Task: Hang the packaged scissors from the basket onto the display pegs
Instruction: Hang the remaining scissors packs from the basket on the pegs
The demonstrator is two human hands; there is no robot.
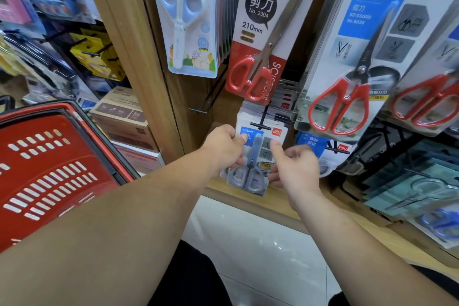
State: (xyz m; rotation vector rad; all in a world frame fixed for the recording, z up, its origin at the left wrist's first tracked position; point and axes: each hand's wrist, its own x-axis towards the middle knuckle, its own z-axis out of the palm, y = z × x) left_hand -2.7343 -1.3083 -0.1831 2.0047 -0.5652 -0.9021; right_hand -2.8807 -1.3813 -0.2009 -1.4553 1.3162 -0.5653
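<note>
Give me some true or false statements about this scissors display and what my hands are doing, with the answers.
1. The left hand and the right hand both grip the package of grey-handled scissors. True.
2. The basket is blue. False: it is red.
3. The 210mm package holds red-handled scissors. True.
4. The Clip Joy package holds black-handled scissors. False: its scissors have blue and white handles.
</note>
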